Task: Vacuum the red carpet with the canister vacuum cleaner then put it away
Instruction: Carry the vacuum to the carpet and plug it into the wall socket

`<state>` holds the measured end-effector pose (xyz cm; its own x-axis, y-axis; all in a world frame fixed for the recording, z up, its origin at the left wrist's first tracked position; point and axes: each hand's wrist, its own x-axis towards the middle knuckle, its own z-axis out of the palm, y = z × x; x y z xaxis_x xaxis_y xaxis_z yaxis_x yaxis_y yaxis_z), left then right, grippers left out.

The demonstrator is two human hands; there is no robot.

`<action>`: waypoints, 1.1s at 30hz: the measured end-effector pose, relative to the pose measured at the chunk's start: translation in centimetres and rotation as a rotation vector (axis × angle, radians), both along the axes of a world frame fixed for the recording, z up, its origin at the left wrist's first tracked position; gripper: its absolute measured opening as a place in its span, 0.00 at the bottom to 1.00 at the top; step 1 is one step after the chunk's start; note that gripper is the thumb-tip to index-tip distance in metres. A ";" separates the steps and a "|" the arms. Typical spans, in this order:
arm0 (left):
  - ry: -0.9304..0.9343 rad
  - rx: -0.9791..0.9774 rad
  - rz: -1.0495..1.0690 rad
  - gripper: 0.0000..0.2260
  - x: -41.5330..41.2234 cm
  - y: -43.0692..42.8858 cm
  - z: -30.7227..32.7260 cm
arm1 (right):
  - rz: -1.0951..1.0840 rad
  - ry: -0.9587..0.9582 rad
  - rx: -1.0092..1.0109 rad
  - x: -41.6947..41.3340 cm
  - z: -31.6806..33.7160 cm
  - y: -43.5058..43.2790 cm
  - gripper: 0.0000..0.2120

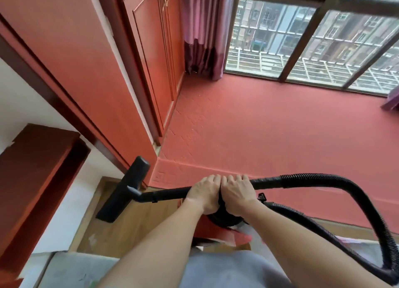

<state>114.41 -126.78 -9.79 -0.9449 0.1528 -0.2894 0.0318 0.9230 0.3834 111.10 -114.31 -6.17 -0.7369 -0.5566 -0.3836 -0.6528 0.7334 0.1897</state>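
Note:
The red carpet covers a raised platform ahead, reaching to the window. I hold the black vacuum wand level in the air with both hands side by side. My left hand grips the wand and my right hand grips it just to the right, knuckles up. The black floor head hangs off the wand's left end, above the wooden floor beside the platform's step. The ribbed black hose loops right and down. A dark round canister body shows partly beneath my hands.
A tall red wardrobe stands at the left, next to the platform. Purple curtains hang in the corner by the large window. A dark wooden cabinet sits at the lower left. Wooden floor lies below the step.

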 end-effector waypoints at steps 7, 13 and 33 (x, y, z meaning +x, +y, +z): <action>0.062 0.040 -0.043 0.20 -9.9 -1.8 -0.1 | -0.068 0.034 -0.007 -9.0 0.8 -1.7 0.15; 0.017 -0.052 -0.127 0.20 -18.3 -1.9 -0.8 | -0.148 -0.021 0.003 -16.9 -0.6 -1.7 0.17; -0.043 -0.016 0.019 0.19 -42.6 -5.5 -5.4 | -0.019 -0.113 -0.011 -43.2 -5.6 -5.3 0.15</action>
<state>71.83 -132.24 -15.18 -0.9343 0.1298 -0.3319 -0.0019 0.9295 0.3688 67.91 -119.64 -11.75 -0.6997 -0.5473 -0.4592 -0.6555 0.7475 0.1077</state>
